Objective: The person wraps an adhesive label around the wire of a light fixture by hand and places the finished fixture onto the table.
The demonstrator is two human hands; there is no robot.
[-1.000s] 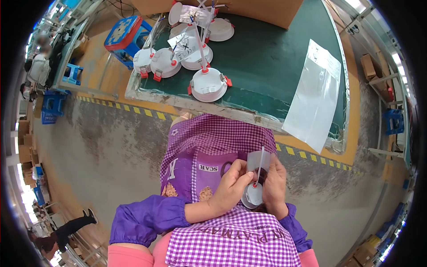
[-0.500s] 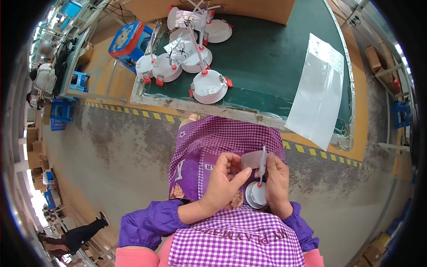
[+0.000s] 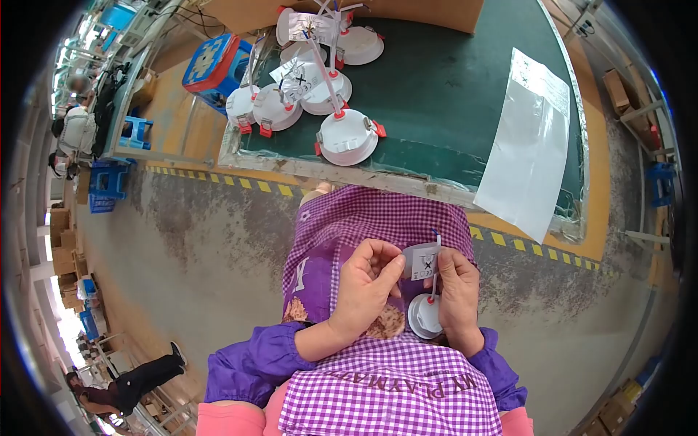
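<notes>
Green table (image 3: 436, 109), box (image 3: 429, 13) cut off above; right grip (image 3: 459, 296) pinches label (image 3: 424, 264) by lamp (image 3: 423, 318); left grip (image 3: 361, 291) nearly closed, hold unclear.

You have bright, even indoor light; the long translucent white plastic sheet (image 3: 525, 145) carries pale glare near the right edge of the green-topped bench (image 3: 436, 102), fisheye distortion bows that bench's edges, and black vignetting swallows your frame's corners
</notes>
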